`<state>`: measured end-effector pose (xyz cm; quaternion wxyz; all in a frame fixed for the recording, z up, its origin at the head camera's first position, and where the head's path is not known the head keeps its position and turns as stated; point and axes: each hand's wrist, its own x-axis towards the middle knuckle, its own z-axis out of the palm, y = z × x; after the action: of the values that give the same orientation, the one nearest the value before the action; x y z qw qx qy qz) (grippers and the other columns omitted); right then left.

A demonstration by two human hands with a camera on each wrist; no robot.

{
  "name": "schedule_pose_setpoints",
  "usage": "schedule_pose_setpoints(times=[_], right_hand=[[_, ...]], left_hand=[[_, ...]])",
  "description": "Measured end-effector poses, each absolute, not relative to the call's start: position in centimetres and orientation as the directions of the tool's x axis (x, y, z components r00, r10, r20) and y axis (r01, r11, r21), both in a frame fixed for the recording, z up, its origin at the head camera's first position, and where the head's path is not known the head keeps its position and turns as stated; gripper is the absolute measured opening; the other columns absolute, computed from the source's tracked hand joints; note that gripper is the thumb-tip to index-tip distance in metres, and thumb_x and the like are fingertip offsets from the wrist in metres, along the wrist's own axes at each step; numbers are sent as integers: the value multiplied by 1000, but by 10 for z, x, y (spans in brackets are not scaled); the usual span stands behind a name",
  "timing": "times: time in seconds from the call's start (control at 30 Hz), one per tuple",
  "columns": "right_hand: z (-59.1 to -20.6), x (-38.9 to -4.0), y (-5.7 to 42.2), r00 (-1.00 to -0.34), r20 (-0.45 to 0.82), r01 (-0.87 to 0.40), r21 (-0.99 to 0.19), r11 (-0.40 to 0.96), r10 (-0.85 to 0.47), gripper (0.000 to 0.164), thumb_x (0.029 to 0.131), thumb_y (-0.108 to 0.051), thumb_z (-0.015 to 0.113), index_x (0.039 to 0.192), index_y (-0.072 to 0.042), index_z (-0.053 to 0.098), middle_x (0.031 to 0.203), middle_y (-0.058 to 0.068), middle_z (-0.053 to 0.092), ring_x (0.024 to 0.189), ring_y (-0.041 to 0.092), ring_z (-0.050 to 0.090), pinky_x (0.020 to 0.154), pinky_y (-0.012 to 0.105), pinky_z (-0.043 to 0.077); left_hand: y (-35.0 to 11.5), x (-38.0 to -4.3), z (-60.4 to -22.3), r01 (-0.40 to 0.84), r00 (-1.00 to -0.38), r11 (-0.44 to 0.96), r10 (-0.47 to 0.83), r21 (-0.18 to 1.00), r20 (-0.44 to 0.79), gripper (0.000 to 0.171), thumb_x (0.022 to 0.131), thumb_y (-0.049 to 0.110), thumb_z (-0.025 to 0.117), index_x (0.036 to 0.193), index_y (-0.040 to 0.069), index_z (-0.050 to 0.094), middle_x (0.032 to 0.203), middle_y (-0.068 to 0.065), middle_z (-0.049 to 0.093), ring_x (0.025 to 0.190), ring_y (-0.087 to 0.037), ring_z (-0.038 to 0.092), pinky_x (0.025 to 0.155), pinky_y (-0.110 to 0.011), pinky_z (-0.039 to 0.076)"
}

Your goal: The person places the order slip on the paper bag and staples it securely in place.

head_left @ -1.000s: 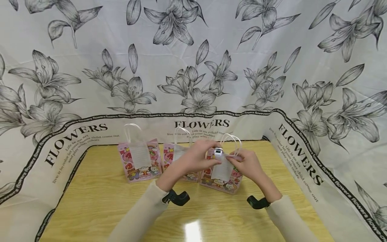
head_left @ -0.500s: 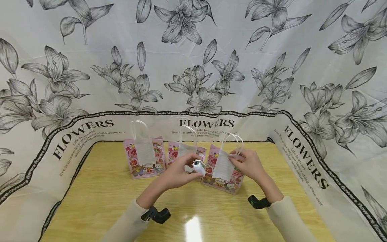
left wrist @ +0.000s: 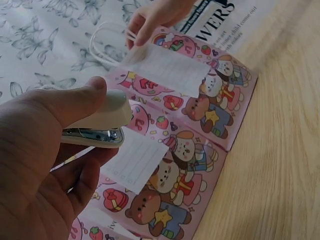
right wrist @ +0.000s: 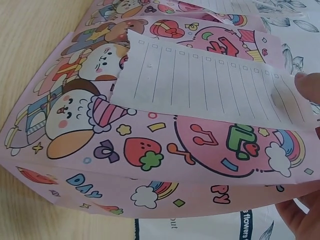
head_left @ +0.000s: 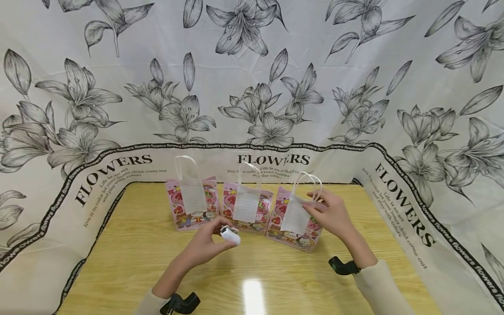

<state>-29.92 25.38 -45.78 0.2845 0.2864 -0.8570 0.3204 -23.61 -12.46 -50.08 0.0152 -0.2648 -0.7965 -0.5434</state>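
Observation:
My left hand (head_left: 204,245) holds a small white stapler (head_left: 230,235) in front of the middle bag; in the left wrist view its metal inside shows under the thumb. At the right, my right hand (head_left: 330,214) pinches the top edge of a pink gift bag (head_left: 275,223) printed with cartoon animals. A lined paper slip (head_left: 295,217) hangs on that bag's front from the top edge, just beside the right thumb. In the right wrist view this slip (right wrist: 200,82) shows ruled lines and small checkbox squares. White handles (head_left: 307,177) stand up above the bag.
Two more pink bags stand in the row: a middle bag (head_left: 228,201) and a left bag (head_left: 175,205), each with a lined slip on its front. The wooden table (head_left: 130,262) is bordered at the back and sides by a white flower-print cloth (head_left: 252,127).
My left hand has pulled the stapler away from the right bag's top edge, leftward and towards me, uncovering the middle bag. My right hand stays at the right bag's top edge.

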Motion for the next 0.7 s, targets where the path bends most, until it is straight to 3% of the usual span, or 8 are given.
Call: schedule_pose_setpoints(times=[0.13,0.3,0.4,0.57,0.7], right_hand=[[-458,-291,257,-687,673,-644,-391,658,-272,43,70,-5,85,108,-4,65,110,12,63,85,21,57,66,31,45],[-463,-280,264,-691,696,-635,-455,624,-196,56,70,0,83,121,0,61,124,15,56,99,24,54,76,28,43],[-466,-274,269,-670,724,-652,-466,598,-165,54,71,4,79,121,3,60,126,16,54,111,24,50,80,25,41],[-468,-264,272,-644,754,-663,-465,586,-129,44,75,12,70,118,9,60,120,24,55,104,21,51,75,26,43],[-464,-251,269,-670,736,-644,-514,566,-94,38,78,17,64,116,13,58,113,28,55,100,15,52,73,20,44]], left_hand=[[-137,-231,-509,412,-879,257,363,874,307,39,79,21,82,110,14,60,108,3,64,92,-15,63,79,-37,54],[-153,-225,-520,411,-896,228,281,883,345,42,77,6,82,112,4,59,112,-5,65,94,-16,63,76,-33,54],[-162,-216,-520,370,-921,219,213,903,326,42,77,-3,79,114,-1,59,113,-13,63,92,-15,63,75,-33,55],[-181,-203,-523,346,-938,208,101,915,332,32,81,-10,72,111,-2,63,121,-25,58,88,-12,63,69,-28,55],[-198,-204,-546,386,-920,197,12,901,391,24,85,-12,66,107,-2,66,125,-22,58,90,-12,63,65,-24,53]])
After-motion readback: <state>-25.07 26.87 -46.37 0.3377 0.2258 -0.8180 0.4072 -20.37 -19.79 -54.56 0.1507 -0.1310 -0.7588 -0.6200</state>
